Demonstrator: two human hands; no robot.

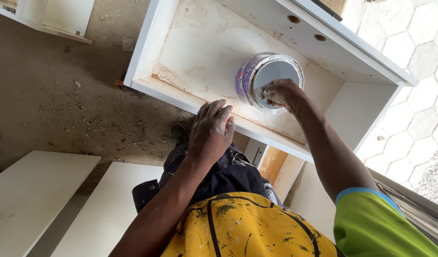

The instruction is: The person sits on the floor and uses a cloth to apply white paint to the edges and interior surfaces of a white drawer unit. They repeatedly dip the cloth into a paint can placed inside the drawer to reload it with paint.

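Note:
A round paint can [247,76] with a purple label and a paint-smeared rim stands inside a white cabinet carcass [190,52]. It holds pale grey paint. My right hand [278,93] is at the can's near rim, fingers closed on a small whitish rag that dips into the can. My left hand [212,129] rests flat on my knee just below the cabinet's front edge [181,99], fingers together, holding nothing. Both hands carry white paint smears.
Two white boards [33,195] [109,209] lie on the dusty concrete floor at lower left. Another white cabinet part [57,16] sits at top left. Pale hexagonal paving [409,95] lies to the right. A dark shoe [179,132] shows under the cabinet edge.

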